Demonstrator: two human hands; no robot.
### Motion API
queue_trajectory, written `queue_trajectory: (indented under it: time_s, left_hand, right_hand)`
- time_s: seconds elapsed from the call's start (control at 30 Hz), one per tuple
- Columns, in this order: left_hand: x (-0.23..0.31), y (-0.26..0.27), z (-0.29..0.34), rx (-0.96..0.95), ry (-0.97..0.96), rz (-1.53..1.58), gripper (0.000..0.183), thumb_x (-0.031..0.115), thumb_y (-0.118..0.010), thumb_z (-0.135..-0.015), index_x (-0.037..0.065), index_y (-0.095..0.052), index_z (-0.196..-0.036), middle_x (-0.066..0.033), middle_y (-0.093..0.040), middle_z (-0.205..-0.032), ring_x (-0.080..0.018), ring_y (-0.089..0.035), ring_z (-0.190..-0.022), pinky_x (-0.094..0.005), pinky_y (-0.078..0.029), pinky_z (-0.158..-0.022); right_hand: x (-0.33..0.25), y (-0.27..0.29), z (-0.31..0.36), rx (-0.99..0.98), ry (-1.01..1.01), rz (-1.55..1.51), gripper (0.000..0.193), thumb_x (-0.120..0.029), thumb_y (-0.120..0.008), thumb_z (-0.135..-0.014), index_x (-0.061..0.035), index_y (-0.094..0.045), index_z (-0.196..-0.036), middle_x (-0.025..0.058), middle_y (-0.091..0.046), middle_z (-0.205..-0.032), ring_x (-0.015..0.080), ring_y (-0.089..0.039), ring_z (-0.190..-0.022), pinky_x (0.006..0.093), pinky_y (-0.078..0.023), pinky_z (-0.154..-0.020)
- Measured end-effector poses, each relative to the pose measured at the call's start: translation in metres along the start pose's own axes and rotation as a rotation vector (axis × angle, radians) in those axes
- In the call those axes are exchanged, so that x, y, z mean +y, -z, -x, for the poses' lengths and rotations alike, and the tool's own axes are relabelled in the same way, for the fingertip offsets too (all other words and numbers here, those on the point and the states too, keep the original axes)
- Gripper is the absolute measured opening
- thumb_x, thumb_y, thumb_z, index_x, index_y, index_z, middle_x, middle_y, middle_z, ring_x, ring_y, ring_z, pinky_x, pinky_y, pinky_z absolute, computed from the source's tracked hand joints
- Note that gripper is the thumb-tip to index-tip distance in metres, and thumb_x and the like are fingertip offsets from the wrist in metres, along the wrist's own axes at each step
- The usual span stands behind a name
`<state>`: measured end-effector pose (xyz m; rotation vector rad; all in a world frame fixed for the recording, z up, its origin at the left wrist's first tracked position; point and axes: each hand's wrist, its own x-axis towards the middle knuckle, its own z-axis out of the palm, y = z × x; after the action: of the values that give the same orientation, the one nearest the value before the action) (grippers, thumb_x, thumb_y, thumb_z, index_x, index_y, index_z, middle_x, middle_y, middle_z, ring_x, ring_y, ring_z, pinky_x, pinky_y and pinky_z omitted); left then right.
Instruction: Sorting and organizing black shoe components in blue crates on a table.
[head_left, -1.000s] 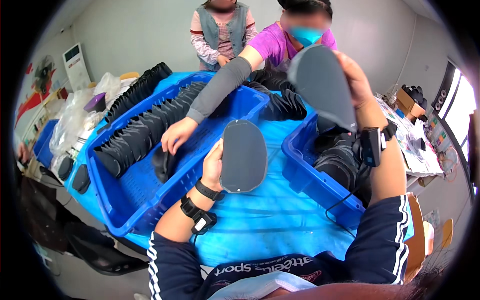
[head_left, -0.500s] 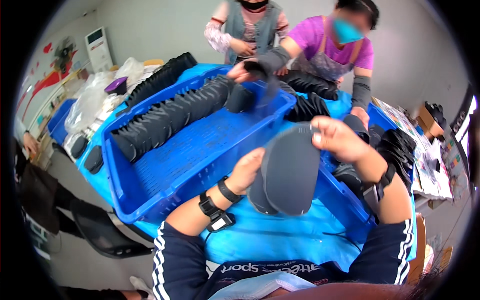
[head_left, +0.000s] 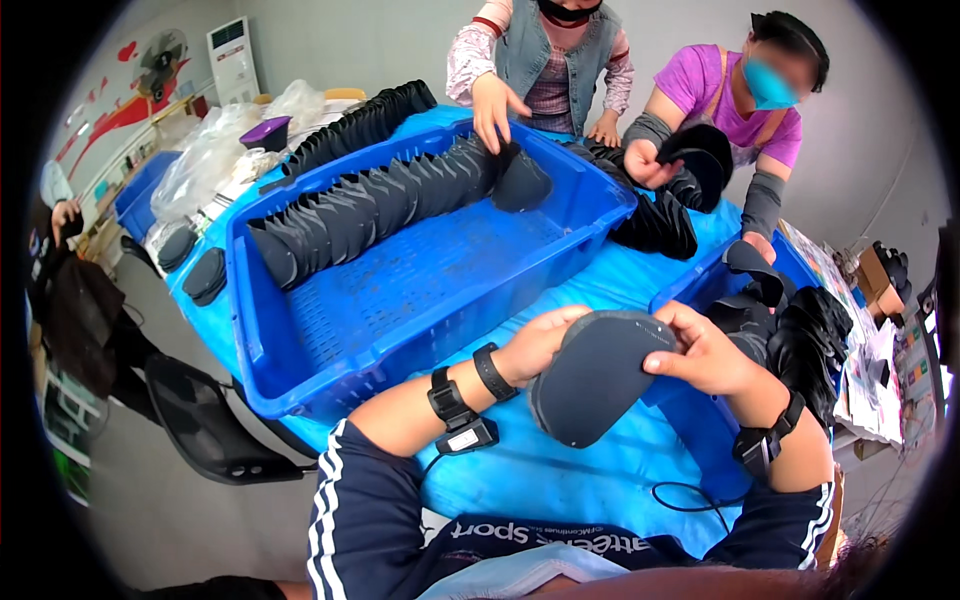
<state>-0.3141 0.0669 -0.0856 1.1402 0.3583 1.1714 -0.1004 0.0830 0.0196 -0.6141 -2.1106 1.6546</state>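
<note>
In front of me I hold a dark grey oval pad (head_left: 605, 378) with small pale marks along its edges; a second layer seems to show at its left rim. My right hand (head_left: 708, 352) pinches its upper right edge, thumb on top. My left hand (head_left: 545, 345) grips the upper left side, with its fingertips hidden behind the pad. Beyond my hands stands a blue plastic crate (head_left: 425, 325), where a long row of similar pads (head_left: 375, 205) leans along the far side. One pad (head_left: 522, 182) lies tilted at the row's right end.
A second blue crate (head_left: 690, 430) with loose dark pads stands to my right. Across the table, one co-worker's hand (head_left: 495, 110) touches the row; another person's hand (head_left: 652, 165) holds dark pads. Small pad stacks (head_left: 206, 275) lie left; a black cable (head_left: 680, 497) lies near me.
The held pads have tilted and now overlap more closely. The vest-wearing co-worker's hand has reached into the crate. The purple-shirted co-worker's hand has drawn back from the crate to the right.
</note>
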Motion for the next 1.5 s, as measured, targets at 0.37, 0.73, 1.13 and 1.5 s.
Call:
queue_trajectory:
  time_s: [0.37, 0.73, 1.13, 1.5]
  left_hand:
    - [-0.026, 0.011, -0.012, 0.112, 0.206, 0.086, 0.062, 0.056, -0.014, -0.089, 0.007, -0.040, -0.118, -0.0120, -0.057, -0.089, -0.0196, -0.060, -0.073, -0.0313, -0.050, -0.066]
    - [-0.044, 0.028, -0.018, 0.152, 0.226, -0.168, 0.042, 0.039, -0.025, -0.095, 0.005, -0.042, -0.114, -0.0086, -0.056, -0.081, -0.0141, -0.056, -0.065, -0.0255, -0.048, -0.063]
    - [-0.096, 0.081, 0.010, -0.264, -0.093, -1.356, 0.020, 0.016, -0.053, -0.081, 0.009, -0.054, -0.100, -0.0125, -0.054, -0.096, -0.0304, -0.053, -0.090, -0.0386, -0.043, -0.078]
    - [-0.055, -0.088, 0.013, -0.303, -0.171, -0.841, 0.054, 0.033, -0.056, -0.081, 0.006, -0.042, -0.125, -0.0160, -0.049, -0.117, -0.0314, -0.048, -0.106, -0.0386, -0.040, -0.087]
  right_hand:
    - [-0.063, 0.065, -0.186, 0.642, 0.397, 0.397, 0.030, -0.020, -0.066, -0.078, 0.0000, -0.053, -0.097, 0.0080, -0.060, -0.084, 0.0124, -0.057, -0.074, 0.0254, -0.046, -0.066]
    - [-0.006, 0.102, -0.218, 0.745, 0.300, 0.132, 0.027, -0.020, -0.070, -0.073, 0.0006, -0.054, -0.080, 0.0062, -0.058, -0.071, 0.0116, -0.054, -0.061, 0.0235, -0.043, -0.057]
    - [0.005, -0.030, 0.057, 0.072, 0.334, 1.036, 0.029, -0.017, -0.071, -0.070, -0.0087, -0.044, -0.063, 0.0035, -0.051, -0.062, 0.0241, -0.051, -0.056, 0.0284, -0.040, -0.048]
    - [0.062, -0.072, 0.204, 0.280, 0.355, 1.165, 0.028, -0.016, -0.070, -0.070, -0.0009, -0.053, -0.085, 0.0122, -0.062, -0.082, 0.0288, -0.059, -0.069, 0.0381, -0.048, -0.068]
